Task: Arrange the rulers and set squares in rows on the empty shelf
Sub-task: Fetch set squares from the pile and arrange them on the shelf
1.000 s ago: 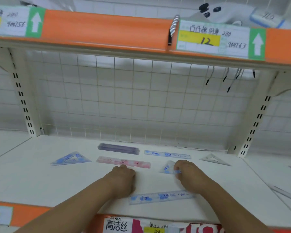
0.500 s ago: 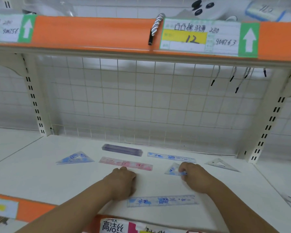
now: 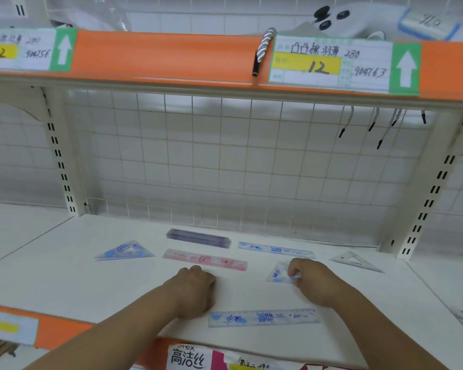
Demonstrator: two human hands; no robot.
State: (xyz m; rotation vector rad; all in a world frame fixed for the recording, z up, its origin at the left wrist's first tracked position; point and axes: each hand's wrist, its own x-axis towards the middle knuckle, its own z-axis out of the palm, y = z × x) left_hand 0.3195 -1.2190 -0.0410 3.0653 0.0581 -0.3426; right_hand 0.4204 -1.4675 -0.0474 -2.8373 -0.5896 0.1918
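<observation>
Set square (image 3: pixel 277 274) pinched in right hand (image 3: pixel 314 284); left hand (image 3: pixel 195 289) curled, empty — front ruler (image 3: pixel 263 317) lay crosswise just nearside, between both hands.

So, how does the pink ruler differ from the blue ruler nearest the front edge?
The pink ruler is pink with red marks; the front blue ruler is clear with blue pictures. The pink ruler lies beyond the left hand; the front blue ruler lies nearer, by the shelf edge. Both lie flat.
</observation>
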